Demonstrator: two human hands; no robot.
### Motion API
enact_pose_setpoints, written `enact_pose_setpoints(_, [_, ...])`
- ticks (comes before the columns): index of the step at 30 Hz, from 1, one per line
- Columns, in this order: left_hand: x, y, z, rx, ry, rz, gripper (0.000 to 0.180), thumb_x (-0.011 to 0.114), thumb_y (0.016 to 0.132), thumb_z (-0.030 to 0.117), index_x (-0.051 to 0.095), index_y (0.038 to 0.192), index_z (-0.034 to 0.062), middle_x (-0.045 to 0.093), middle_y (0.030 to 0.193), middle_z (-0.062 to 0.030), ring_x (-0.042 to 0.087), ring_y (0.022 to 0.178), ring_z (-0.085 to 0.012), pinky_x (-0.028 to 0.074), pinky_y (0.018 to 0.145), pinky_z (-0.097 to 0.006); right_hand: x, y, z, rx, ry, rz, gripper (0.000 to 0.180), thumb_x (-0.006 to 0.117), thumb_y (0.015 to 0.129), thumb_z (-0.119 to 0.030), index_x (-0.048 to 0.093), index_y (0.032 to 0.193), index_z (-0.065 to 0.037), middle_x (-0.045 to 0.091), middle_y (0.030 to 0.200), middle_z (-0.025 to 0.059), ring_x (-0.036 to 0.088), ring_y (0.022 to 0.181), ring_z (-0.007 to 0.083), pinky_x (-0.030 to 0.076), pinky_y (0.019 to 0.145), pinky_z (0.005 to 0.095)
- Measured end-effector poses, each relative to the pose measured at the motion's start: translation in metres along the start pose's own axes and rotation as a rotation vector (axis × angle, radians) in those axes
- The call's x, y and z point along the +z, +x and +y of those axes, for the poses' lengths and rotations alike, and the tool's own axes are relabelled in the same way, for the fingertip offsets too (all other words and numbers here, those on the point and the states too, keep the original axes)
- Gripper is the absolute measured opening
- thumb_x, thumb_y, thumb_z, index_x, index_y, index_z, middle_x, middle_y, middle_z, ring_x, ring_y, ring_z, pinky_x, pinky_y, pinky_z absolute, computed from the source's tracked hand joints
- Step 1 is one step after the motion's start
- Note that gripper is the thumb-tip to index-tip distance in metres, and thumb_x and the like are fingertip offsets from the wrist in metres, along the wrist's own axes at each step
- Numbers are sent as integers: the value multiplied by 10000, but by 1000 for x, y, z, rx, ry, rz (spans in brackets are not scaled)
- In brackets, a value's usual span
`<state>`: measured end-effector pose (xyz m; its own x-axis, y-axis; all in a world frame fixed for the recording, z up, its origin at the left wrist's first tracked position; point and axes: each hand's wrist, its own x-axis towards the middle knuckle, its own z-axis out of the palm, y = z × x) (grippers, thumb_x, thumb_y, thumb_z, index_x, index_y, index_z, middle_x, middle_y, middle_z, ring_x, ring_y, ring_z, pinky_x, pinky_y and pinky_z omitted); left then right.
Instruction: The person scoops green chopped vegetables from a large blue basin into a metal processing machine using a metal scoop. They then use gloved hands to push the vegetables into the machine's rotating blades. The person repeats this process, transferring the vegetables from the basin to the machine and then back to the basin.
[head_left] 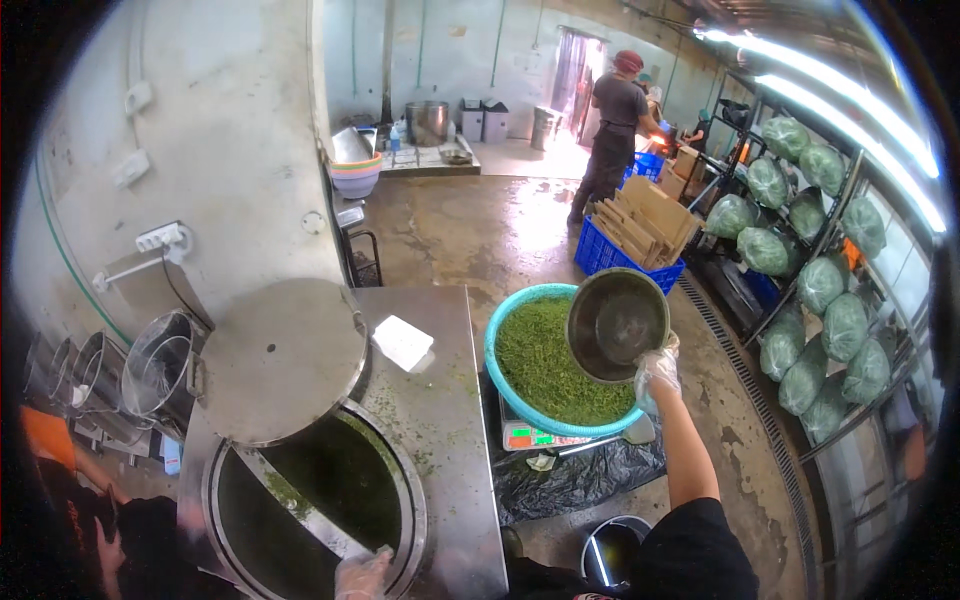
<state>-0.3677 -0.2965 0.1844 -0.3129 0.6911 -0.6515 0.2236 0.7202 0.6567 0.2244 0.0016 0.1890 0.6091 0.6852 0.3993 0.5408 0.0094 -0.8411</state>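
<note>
Over the teal basin (500, 372) of green shreds, right hand (655, 372) clamps a tilted steel bowl (616, 324); left hand's (362, 576) grip unclear.

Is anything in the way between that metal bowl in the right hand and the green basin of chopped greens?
Nothing visible. The right hand holds the metal bowl tilted directly over the turquoise basin, with only open air between them.

Turquoise basin (497, 340) of green chopped leaves (545, 365), grey steel bowl (617, 323), blue crate (600, 254)
</note>
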Motion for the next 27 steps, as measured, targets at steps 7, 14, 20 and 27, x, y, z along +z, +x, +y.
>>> enact_pose_setpoints(7, [1,86,-58,125,332,-109,1031,470,776,858,635,1250,-42,591,1315,-278,514,1305,-394,384,1105,-432,24,-139,-112,744,462,-361,755,288,961,-568,342,1484,-26,420,1444,158,339,1354,278,209,1136,438])
enact_pose_setpoints(14, [-30,74,-44,400,437,-289,807,507,901,613,486,1403,-18,500,1413,-287,495,1334,-360,385,1116,-423,44,-236,-185,170,66,-574,582,587,878,-10,442,1437,-83,635,1196,139,652,945,257,536,875,391])
enact_pose_setpoints(20, [-149,39,-86,227,579,144,755,611,909,449,388,1461,-16,438,1473,-270,496,1323,-348,403,1107,-416,71,-343,-337,-468,277,-1138,750,477,742,203,397,1363,-210,435,1388,190,462,1323,314,647,766,310])
enact_pose_setpoints(27, [-216,84,-119,190,1015,569,765,733,829,286,401,1461,10,394,1517,-200,392,1401,-341,331,1157,-467,166,-435,-325,-1591,-671,-1522,805,571,849,71,288,1533,-244,287,1577,153,492,1266,366,631,758,288])
